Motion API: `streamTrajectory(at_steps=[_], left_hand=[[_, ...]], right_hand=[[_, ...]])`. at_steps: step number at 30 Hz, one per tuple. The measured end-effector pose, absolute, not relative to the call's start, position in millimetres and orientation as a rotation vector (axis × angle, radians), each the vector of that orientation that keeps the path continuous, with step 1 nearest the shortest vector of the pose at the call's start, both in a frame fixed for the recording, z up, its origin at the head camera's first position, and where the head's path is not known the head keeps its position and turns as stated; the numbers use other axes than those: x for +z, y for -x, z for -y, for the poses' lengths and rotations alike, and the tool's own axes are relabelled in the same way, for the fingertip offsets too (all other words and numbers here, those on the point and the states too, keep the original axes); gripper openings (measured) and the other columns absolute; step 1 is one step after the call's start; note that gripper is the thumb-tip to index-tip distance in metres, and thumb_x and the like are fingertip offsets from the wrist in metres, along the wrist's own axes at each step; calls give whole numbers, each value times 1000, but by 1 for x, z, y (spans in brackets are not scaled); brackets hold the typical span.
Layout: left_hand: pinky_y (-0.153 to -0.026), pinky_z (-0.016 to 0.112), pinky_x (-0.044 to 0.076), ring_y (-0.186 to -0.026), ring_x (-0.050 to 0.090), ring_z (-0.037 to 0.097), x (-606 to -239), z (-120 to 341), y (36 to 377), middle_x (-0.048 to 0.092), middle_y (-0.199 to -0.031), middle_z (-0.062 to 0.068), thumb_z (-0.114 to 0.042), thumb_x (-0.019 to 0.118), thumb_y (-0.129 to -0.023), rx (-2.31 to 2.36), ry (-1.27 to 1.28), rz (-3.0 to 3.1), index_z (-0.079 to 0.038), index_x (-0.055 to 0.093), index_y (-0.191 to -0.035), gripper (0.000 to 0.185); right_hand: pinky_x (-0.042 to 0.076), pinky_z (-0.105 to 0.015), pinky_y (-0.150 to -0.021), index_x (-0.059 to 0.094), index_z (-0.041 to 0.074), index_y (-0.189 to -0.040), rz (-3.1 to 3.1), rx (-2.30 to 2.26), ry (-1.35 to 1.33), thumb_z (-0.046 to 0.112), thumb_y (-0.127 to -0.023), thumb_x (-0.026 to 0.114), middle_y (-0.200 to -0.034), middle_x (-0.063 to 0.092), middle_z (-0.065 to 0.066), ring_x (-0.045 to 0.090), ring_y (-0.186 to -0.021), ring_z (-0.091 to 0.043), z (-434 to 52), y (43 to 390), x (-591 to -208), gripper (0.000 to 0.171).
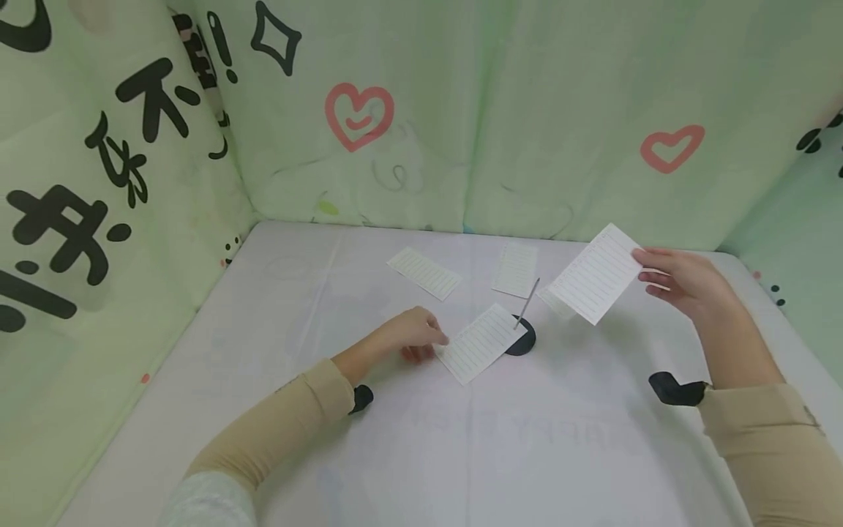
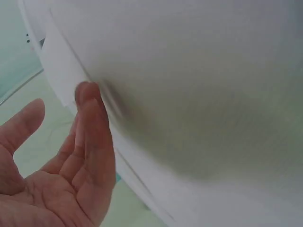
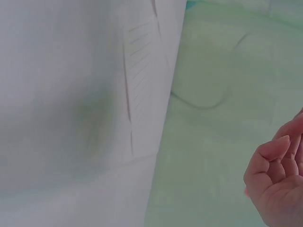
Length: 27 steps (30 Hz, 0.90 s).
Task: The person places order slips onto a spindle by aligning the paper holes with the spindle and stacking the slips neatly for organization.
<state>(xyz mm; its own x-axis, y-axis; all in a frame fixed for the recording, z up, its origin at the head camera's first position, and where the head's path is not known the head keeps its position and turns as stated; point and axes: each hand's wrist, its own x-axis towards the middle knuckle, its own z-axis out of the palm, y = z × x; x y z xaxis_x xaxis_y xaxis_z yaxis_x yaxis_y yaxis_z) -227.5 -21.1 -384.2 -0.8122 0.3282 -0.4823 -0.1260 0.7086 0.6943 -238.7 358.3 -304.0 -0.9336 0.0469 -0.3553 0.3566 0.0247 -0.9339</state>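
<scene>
My right hand (image 1: 681,282) pinches the edge of a lined paper slip (image 1: 596,274) held above the table's right side. The fingers of that hand (image 3: 279,179) appear bent at the right wrist view's edge, where the held slip is out of sight. Another lined slip (image 1: 477,348) lies tilted at a black round base (image 1: 522,338), from which a thin metal spike (image 1: 529,298) rises. Whether the spike pierces this slip I cannot tell. Beside its left corner is my left hand (image 1: 415,333); in the left wrist view that hand's (image 2: 71,175) fingers are extended, thumb apart, gripping nothing.
Two more lined slips, one at back left (image 1: 424,273) and one at back centre (image 1: 516,268), lie on the white tabletop (image 1: 395,454). A pale paper corner (image 1: 558,301) shows beneath the raised slip. Green printed curtains (image 1: 428,168) surround the table's back and sides.
</scene>
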Motion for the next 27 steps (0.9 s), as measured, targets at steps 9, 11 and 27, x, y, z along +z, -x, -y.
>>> streamTrajectory(at_steps=[9, 11, 27], left_hand=[[-63, 23, 51, -79, 64, 23, -351, 4, 238, 67, -89, 11, -23, 57, -91, 1550, -446, -2349, -3, 62, -101, 24], [-66, 26, 53, -81, 64, 23, -345, 0, 237, 67, -89, 12, -24, 56, -91, 1708, -441, -2236, -2, 62, -102, 25], [-68, 28, 55, -73, 63, 19, -342, -11, 227, 65, -86, 8, -14, 62, -87, 1802, -103, -2028, 1, 63, -105, 23]], right_hand=[[46, -19, -65, 65, 23, -85, -2032, -2170, -361, 25, -75, 74, -80, 64, 9, 56, -72, -9, -313, 228, -291, 14], [45, -19, -65, 64, 23, -85, -2081, -2156, -340, 27, -75, 75, -80, 64, 10, 56, -71, -9, -302, 227, -291, 16], [47, -17, -67, 59, 16, -93, -2267, -1962, -240, 31, -82, 68, -76, 63, 13, 58, -68, -7, -253, 216, -296, 21]])
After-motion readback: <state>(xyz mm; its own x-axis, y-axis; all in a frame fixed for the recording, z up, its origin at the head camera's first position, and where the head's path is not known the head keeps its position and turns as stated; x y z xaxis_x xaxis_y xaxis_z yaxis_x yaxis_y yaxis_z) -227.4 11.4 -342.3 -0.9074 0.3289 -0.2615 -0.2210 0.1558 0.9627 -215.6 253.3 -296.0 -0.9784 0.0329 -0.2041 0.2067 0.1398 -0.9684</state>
